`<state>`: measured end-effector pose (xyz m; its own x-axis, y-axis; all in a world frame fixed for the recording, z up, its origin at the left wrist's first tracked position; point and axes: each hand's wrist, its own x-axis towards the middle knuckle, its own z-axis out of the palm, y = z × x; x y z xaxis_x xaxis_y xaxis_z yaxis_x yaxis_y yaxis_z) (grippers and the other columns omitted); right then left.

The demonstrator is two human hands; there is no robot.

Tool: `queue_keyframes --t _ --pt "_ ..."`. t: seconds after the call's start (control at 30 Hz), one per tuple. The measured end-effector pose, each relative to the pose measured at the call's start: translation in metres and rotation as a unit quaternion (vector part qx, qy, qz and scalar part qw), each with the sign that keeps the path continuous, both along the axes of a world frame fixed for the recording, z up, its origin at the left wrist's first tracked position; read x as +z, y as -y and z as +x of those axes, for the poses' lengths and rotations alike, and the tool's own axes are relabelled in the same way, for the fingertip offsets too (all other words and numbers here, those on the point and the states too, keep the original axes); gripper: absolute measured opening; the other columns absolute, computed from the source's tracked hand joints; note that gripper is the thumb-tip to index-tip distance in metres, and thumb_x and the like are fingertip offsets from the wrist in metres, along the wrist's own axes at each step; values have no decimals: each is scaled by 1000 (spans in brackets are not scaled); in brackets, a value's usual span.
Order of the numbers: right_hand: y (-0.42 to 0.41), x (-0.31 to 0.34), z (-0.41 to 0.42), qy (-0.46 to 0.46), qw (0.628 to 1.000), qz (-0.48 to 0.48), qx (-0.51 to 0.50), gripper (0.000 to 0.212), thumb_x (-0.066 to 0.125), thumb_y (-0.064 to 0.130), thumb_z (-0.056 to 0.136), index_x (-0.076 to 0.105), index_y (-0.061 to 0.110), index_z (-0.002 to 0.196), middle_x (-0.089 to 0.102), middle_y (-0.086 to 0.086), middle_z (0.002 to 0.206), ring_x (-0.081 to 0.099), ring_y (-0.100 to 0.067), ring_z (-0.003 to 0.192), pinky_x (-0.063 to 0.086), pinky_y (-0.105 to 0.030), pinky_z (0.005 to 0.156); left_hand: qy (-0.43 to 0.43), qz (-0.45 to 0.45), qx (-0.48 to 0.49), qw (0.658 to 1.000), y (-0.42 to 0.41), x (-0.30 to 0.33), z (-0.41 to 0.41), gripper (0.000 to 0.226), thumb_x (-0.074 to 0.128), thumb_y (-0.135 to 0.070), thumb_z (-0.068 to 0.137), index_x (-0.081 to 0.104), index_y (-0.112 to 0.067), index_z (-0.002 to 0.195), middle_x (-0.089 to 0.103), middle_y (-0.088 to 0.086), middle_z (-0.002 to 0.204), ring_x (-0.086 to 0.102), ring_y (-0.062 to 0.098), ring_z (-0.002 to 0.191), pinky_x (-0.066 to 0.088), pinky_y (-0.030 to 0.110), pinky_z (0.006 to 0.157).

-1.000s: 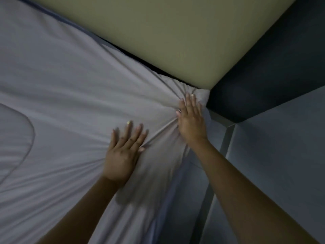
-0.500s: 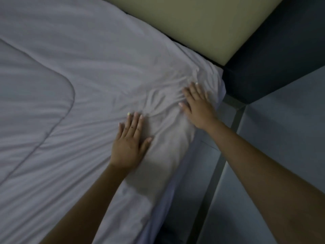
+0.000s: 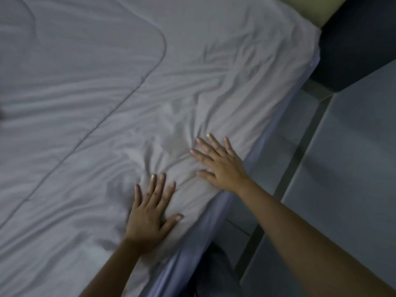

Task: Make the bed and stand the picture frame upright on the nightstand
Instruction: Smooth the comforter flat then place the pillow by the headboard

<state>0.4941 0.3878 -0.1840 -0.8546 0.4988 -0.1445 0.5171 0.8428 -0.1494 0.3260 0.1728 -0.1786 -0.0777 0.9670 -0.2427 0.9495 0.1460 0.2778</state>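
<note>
The room is dim, with a grey floor (image 3: 353, 157) on the right and a dark wall (image 3: 360, 35) in the far corner. A big bed (image 3: 274, 159) fills most of the view. A pale sheet (image 3: 214, 61) covers it, bunched into wrinkles near the edge. A blanket (image 3: 64, 71) with a round corner lies flat on the left side. The left hand (image 3: 147, 217) lies flat on the sheet, fingers straight and spread. The right hand (image 3: 222, 166) lies flat just beside it, nearer the bed's edge, fingers spread too. Neither grip holds anything.
</note>
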Motion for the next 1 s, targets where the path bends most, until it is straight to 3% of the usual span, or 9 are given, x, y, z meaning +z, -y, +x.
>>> queue_keyframes --t 0.13,0.3,0.43,0.57,0.7,0.87,1.0 --pt "-3 -15 -5 -31 999 21 17 48 21 41 102 53 27 135 49 3 144 41 -28 136 24 -47 110 -37 12 -5 999 10 -13 4 50 14 -43 102 26 -31 150 25 3 158 18 31 146 19 62 110" --pt "0 -18 24 -139 988 54 46 45 28 33 103 61 15 127 58 -4 134 52 -29 127 31 -40 106 33 70 17 997 19 -9 37 47 20 -34 104 35 -24 147 31 -1 155 21 30 146 15 57 115" --pt "4 -20 27 -61 995 72 35 45 33 38 100 51 19 138 49 -1 144 43 -26 135 28 -38 109 -6 15 12 1000 13 -8 41 50 18 -40 104 34 -20 147 31 0 154 25 30 144 25 61 108" --pt "21 -1 18 9 999 48 -21 63 27 53 94 32 20 148 28 -3 156 22 -24 146 20 -48 115 13 40 45 998 33 1 31 62 28 -50 99 25 -18 152 21 6 159 14 30 148 15 56 115" --pt "82 16 -9 -10 1000 1 2 71 32 57 90 32 16 148 26 -12 156 19 -29 146 16 -54 115 29 50 105 993 105 7 5 69 25 -55 98 20 -13 152 19 9 159 12 29 148 13 53 116" --pt "226 27 -73 -47 997 -28 47 66 32 55 91 35 19 147 30 -10 155 24 -28 144 10 -45 115 28 36 135 990 251 9 -40 67 21 -57 98 9 -23 154 16 10 160 10 30 148 7 51 116" --pt "334 11 -101 -4 999 -28 47 66 33 58 92 30 24 149 25 -4 157 18 -24 147 15 -47 117 -5 -45 174 984 359 5 -67 69 19 -55 98 22 -13 152 15 10 160 13 31 148 14 56 114"
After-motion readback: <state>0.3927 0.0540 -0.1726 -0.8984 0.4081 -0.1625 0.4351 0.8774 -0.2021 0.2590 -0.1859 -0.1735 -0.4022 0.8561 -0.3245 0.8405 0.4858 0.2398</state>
